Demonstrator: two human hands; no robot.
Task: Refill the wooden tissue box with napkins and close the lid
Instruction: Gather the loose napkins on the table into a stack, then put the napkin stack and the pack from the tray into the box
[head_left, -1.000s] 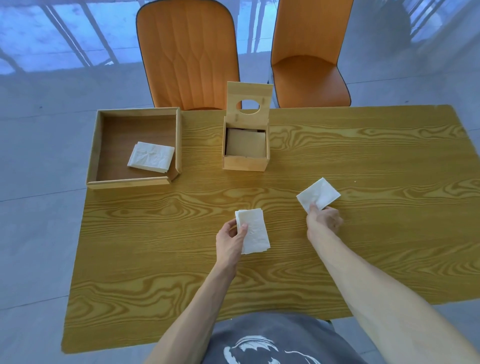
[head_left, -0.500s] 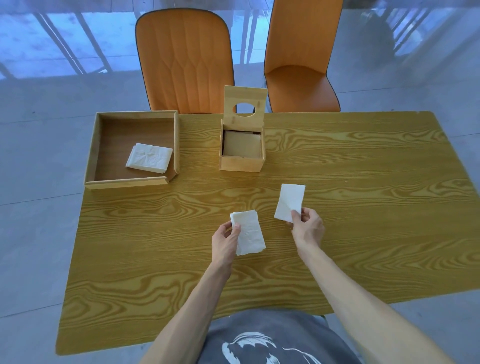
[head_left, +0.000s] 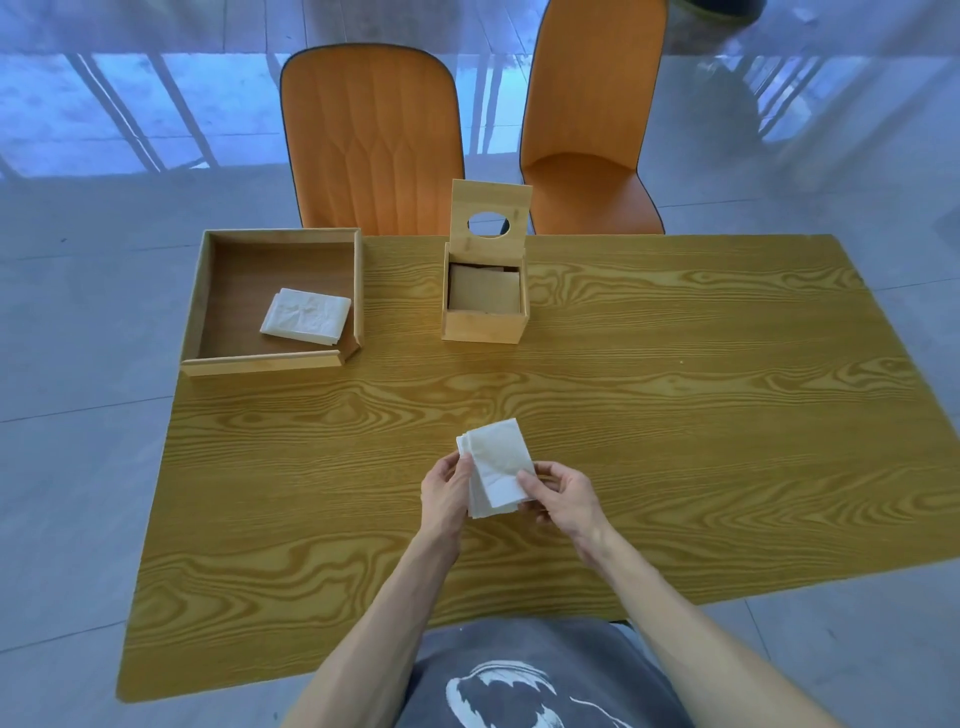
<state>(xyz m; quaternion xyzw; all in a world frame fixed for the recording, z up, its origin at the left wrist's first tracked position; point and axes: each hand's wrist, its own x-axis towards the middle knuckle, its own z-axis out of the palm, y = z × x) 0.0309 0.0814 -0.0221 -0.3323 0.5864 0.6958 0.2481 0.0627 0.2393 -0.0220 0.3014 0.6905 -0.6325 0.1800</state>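
A small stack of white napkins (head_left: 496, 466) is held between both hands above the table's near middle. My left hand (head_left: 447, 489) grips its left edge and my right hand (head_left: 563, 494) pinches its right side. The wooden tissue box (head_left: 484, 326) stands at the far middle of the table, its lid (head_left: 491, 203) with a round hole tipped upright; the inside looks bare. A wooden tray (head_left: 262, 361) at the far left holds another pile of white napkins (head_left: 305, 315).
The wood-grain table (head_left: 675, 415) stretches wide to the right. Two orange chairs (head_left: 371, 145) stand behind its far edge. Grey tiled floor surrounds it, and the table's near edge is at my torso.
My right hand carried its single napkin leftward and laid it onto the stack in my left hand. Both hands now meet on the same stack.
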